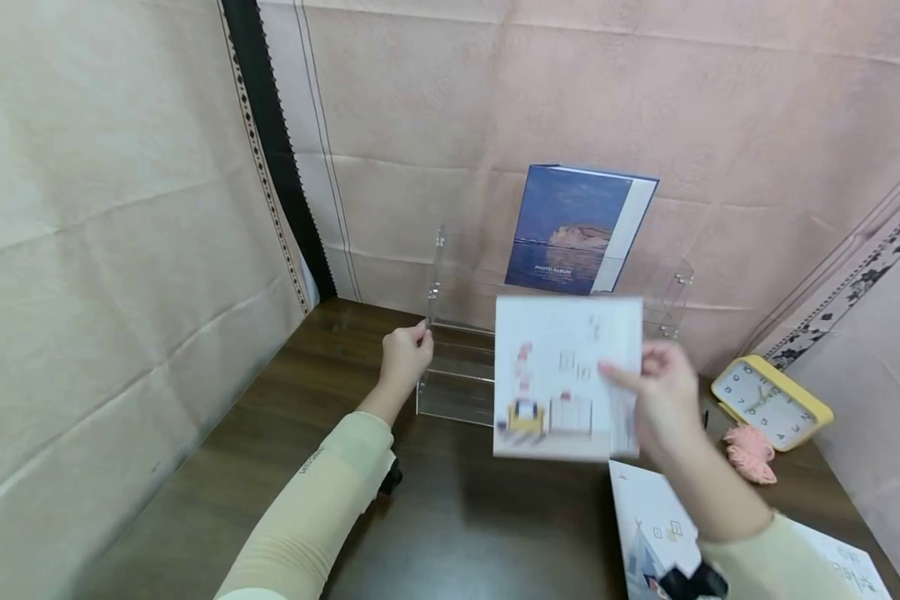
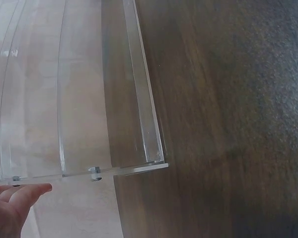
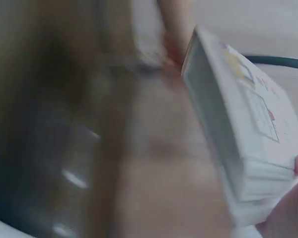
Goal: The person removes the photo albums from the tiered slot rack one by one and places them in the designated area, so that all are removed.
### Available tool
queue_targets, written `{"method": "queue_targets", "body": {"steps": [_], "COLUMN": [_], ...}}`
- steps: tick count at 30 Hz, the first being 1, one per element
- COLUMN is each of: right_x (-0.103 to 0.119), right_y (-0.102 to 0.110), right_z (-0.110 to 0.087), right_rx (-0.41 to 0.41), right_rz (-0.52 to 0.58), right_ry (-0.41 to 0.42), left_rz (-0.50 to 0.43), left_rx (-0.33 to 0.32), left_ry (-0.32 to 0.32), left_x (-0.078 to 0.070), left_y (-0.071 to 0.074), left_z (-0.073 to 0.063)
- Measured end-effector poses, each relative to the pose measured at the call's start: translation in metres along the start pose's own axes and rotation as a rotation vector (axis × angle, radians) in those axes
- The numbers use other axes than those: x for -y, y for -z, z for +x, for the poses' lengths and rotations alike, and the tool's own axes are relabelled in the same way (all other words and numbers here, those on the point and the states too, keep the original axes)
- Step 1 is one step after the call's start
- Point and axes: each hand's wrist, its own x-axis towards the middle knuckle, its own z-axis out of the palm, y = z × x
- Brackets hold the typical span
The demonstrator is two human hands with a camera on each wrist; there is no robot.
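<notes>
While the fingers of the right hand are clamped on the right edge of a white book, one digit lying over the cover, those of the left hand pinch the left side panel of a transparent rack. The book is held up off the desk, on the near side of the rack, its illustrated cover facing the head camera; the right wrist view shows it to be thick.

Just beyond, a blue photo album leans back at the rack's far, upper level, towards the right. Farther out to the right are a yellow clock and, on its near side, a bundle of pink yarn. At the near right lies a second white book, partly hidden by the right forearm.

The step in hand seems to be placing the held book on the rack, with the left hand probably steadying the frame. The next move would call for lowering the book's bottom edge onto a near ledge and leaning it back before the right fingers let go, without knocking the blue album.
</notes>
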Motion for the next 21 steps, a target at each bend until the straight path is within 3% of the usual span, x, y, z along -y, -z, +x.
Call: {"method": "queue_targets", "body": {"steps": [4,8,15,21], "right_x": [-0.061,-0.106,-0.145,-0.157], "right_y": [0.012,0.019,0.026,0.021], "right_z": [-0.031,-0.048,-0.055,-0.055], "right_rx": [-0.005,-0.012,-0.005,0.118], "right_rz": [-0.154,-0.284,-0.517,-0.794], "right_ry": [-0.254,-0.357,-0.369,-0.23], "left_rz": [-0.001,-0.009,-0.016,-0.016], "left_rx": [0.01,0.0,0.011,-0.013], "left_ry": [-0.011,-0.014,0.013,-0.019], "left_x": [0.0,0.002,0.006,0.006], "left_y": [0.001,0.003,0.005,0.008], "left_z": [0.001,0.001,0.002,0.004]}}
